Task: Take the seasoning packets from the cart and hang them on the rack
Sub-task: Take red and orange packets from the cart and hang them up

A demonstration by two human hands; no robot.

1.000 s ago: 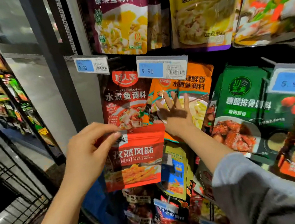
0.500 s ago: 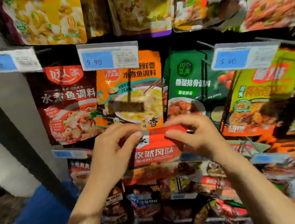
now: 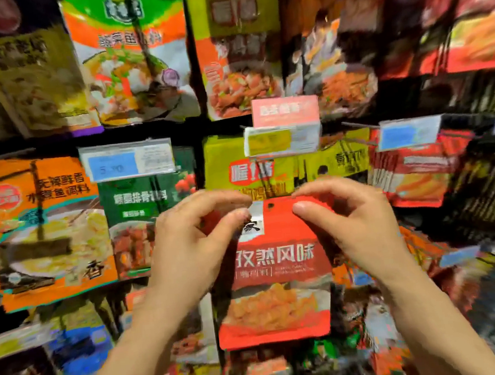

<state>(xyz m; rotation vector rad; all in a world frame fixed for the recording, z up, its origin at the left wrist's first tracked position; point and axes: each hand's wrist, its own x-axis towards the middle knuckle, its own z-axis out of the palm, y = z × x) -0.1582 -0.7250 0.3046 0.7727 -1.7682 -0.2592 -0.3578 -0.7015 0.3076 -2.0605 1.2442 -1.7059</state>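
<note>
From the head camera, both hands were raised in front of the rack, holding one red seasoning packet upright between them. The left hand pinched the packet's top left corner between thumb and forefinger, and the right hand pinched the top right corner the same way, so each grip was closed on the packet. A small hang hole showed near the top edge, between the two thumbs. The packet hung in front of the lower rows of goods, just below a yellow-green pouch and a yellow price tag. To the left hung a green pouch under a blue price tag, and an orange pouch beyond it. Much of the surrounding rack was blurred.
</note>
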